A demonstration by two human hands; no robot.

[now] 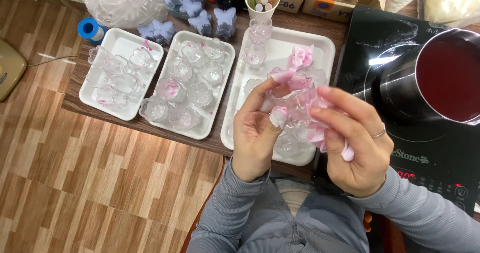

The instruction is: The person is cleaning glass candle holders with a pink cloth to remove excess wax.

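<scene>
Holding a clear plastic mould (295,100) over the right tray (327,45), we pinch it with both hands: left hand (257,133) fingers (260,95) closed on its left rim, right hand (350,143) fingers closed on its right side and on soft pink wax pieces (317,130). We count three white rectangular trays on the wooden desk (75,83), holding many glossy clear moulds. Far side: lilac butterfly shapes (202,20). Right: a steel pot (442,78) of dark red liquid on a black cooktop (375,33).
</scene>
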